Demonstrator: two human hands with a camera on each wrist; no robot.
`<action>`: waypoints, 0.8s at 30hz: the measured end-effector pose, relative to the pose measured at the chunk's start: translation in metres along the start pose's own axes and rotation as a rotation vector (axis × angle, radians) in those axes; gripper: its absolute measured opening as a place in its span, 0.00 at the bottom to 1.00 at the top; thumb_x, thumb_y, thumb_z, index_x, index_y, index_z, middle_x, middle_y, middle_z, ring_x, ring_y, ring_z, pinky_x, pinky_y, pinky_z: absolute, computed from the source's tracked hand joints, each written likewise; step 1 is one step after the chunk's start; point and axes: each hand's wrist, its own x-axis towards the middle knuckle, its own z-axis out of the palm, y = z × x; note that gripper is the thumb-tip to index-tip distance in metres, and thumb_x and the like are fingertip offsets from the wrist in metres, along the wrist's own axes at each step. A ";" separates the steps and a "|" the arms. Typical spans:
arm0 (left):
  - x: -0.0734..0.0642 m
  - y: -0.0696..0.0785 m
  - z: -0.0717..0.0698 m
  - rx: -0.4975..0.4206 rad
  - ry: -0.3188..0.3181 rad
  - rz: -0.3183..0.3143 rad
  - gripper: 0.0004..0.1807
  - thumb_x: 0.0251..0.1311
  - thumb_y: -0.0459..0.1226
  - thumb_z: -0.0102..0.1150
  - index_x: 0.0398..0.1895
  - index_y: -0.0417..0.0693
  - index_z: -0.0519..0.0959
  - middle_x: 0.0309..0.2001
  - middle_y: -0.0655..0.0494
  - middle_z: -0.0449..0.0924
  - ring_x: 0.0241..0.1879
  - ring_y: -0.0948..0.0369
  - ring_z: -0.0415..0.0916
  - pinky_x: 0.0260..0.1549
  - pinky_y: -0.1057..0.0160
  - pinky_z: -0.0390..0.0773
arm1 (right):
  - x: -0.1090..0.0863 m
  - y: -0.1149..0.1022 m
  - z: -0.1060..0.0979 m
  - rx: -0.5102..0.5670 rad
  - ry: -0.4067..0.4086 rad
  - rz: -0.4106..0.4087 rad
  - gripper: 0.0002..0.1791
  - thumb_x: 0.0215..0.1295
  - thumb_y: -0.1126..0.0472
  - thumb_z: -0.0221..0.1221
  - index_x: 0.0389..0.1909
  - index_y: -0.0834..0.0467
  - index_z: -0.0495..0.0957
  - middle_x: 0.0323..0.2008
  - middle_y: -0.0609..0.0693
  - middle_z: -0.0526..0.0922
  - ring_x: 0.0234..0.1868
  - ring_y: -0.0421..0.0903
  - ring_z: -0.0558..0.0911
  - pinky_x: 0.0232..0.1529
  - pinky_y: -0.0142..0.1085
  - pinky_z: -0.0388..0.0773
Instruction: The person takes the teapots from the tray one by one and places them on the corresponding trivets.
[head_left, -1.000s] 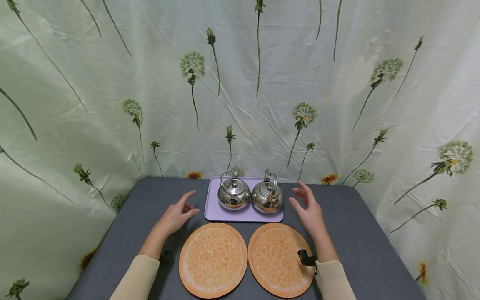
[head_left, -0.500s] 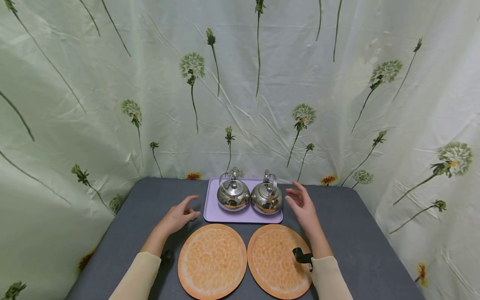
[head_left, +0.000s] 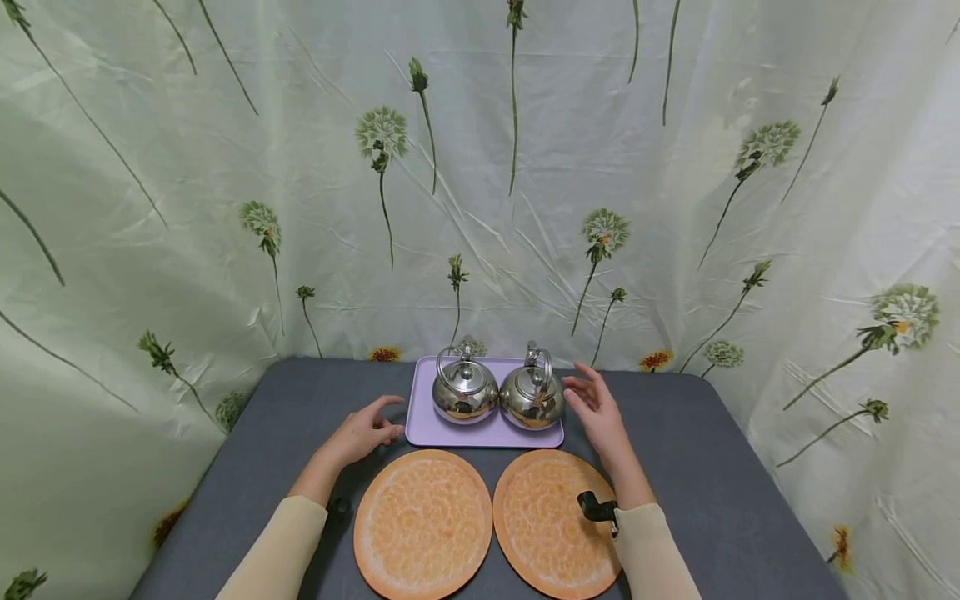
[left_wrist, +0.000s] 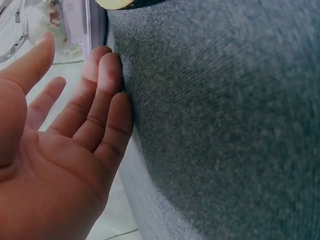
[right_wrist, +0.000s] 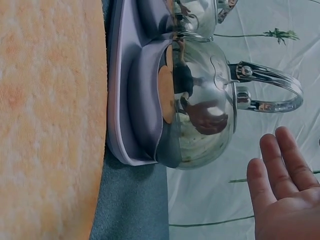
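Note:
A lilac tray (head_left: 422, 423) lies toward the back of the table and bears two shiny steel kettles, the left kettle (head_left: 463, 397) and the right kettle (head_left: 531, 402), side by side with handles raised. My left hand (head_left: 358, 435) is at the tray's left edge, fingers loosely bent and holding nothing; in the left wrist view its fingertips (left_wrist: 110, 75) are close to the tray's side (left_wrist: 95, 25). Beside the right kettle is my right hand (head_left: 598, 414), fingers spread and grasping nothing. The right wrist view shows a gap between its fingers (right_wrist: 272, 160) and that kettle (right_wrist: 205, 117).
Two round orange-tan placemats, the left placemat (head_left: 423, 525) and the right placemat (head_left: 551, 525), lie in front of the tray. Dark grey cloth covers the table (head_left: 697, 483). A pale curtain (head_left: 480, 167) with dandelion prints hangs behind and at the sides.
Both hands have moved inward: the left rightward to the tray's left edge, the right leftward toward the right kettle. Kettles, tray and placemats have stayed in place.

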 end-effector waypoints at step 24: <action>0.019 -0.006 0.009 0.001 -0.003 -0.045 0.23 0.69 0.42 0.69 0.66 0.54 0.80 0.30 0.58 0.87 0.31 0.61 0.79 0.34 0.62 0.74 | 0.013 0.011 0.016 0.161 -0.002 -0.003 0.33 0.80 0.64 0.57 0.81 0.53 0.60 0.70 0.64 0.77 0.58 0.29 0.81 0.62 0.25 0.72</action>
